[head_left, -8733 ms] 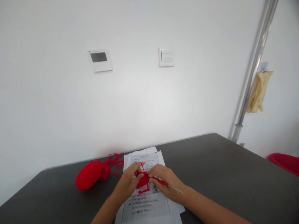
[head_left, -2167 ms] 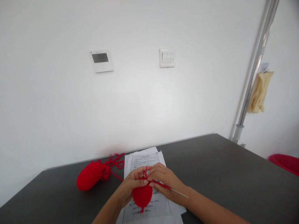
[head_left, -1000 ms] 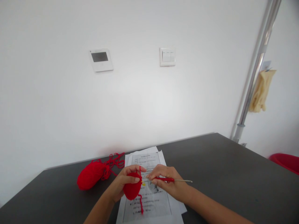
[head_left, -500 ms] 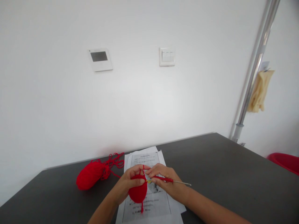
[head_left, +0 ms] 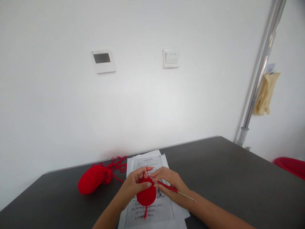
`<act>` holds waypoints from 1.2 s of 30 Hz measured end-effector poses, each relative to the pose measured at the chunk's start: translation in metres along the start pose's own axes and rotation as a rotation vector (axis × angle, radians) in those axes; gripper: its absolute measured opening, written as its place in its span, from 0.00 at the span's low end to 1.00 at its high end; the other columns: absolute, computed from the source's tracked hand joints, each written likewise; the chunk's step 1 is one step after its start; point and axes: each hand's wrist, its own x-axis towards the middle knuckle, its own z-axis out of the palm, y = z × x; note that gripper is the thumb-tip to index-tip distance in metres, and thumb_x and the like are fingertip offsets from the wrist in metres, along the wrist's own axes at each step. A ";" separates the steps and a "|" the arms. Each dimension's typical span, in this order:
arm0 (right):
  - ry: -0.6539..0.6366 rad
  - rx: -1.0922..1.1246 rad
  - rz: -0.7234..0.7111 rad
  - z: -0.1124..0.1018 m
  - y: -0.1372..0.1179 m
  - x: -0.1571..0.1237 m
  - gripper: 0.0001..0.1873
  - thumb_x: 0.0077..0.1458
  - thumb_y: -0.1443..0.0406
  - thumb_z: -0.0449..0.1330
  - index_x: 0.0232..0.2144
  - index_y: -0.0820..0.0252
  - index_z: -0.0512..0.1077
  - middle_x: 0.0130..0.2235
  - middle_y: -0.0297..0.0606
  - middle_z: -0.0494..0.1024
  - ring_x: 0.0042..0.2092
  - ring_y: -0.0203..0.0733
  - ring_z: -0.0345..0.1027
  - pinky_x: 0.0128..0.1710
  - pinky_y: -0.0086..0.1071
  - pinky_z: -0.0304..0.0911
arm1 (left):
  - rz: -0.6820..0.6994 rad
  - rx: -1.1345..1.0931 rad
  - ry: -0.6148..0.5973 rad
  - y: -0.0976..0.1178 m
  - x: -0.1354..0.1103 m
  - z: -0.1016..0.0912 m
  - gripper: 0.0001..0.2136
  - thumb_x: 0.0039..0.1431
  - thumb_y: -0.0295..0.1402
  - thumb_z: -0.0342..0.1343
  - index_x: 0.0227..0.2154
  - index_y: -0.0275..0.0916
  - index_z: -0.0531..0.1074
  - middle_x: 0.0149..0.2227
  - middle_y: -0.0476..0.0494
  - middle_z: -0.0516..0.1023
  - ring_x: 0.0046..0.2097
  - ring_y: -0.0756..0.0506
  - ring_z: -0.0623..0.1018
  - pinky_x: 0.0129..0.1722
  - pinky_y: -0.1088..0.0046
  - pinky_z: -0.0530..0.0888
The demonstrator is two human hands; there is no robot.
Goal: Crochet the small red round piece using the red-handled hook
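Between thumb and fingers, my left hand (head_left: 133,183) pinches a round red crochet piece (head_left: 147,194), with a short yarn tail hanging from its lower edge. A strand of red yarn loops over the raised left index finger. My right hand (head_left: 170,183) grips a crochet hook (head_left: 167,186) by its red handle; a bare metal end slants down to the right over the wrist. The hook's working tip meets the upper right edge of the piece, mostly hidden by my fingers. Both hands are above printed sheets (head_left: 140,219).
A red yarn ball (head_left: 90,179) with loose loops lies on the dark table (head_left: 228,178) at the left. Behind stands a white wall with a panel (head_left: 103,61) and a switch (head_left: 171,58). A metal pole (head_left: 258,76), yellow gloves (head_left: 267,93) and a red chair (head_left: 289,166) are at the right.
The crochet piece has shifted slightly right and turned to face me more. The hook's rear end has dipped, so the hook slants more steeply. The yarn ball stays put.
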 end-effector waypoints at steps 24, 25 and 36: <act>-0.021 0.358 0.392 -0.012 0.007 0.004 0.09 0.55 0.60 0.60 0.32 0.62 0.73 0.40 0.41 0.78 0.40 0.39 0.72 0.40 0.32 0.65 | 0.099 0.047 0.187 0.003 0.001 0.001 0.15 0.40 0.32 0.64 0.34 0.35 0.74 0.23 0.52 0.70 0.26 0.52 0.69 0.28 0.77 0.64; -0.035 0.341 0.388 -0.013 0.007 0.004 0.09 0.55 0.60 0.60 0.32 0.62 0.73 0.39 0.41 0.78 0.40 0.38 0.72 0.40 0.32 0.65 | 0.098 0.058 0.187 0.004 0.001 0.002 0.15 0.40 0.31 0.64 0.34 0.34 0.74 0.23 0.52 0.70 0.26 0.52 0.69 0.27 0.77 0.64; -0.187 0.054 0.247 -0.020 -0.005 0.007 0.08 0.59 0.63 0.55 0.34 0.61 0.72 0.39 0.41 0.78 0.40 0.38 0.72 0.40 0.32 0.67 | 0.144 0.167 0.214 0.001 0.001 0.005 0.13 0.41 0.30 0.62 0.34 0.35 0.74 0.23 0.52 0.69 0.25 0.51 0.70 0.27 0.76 0.65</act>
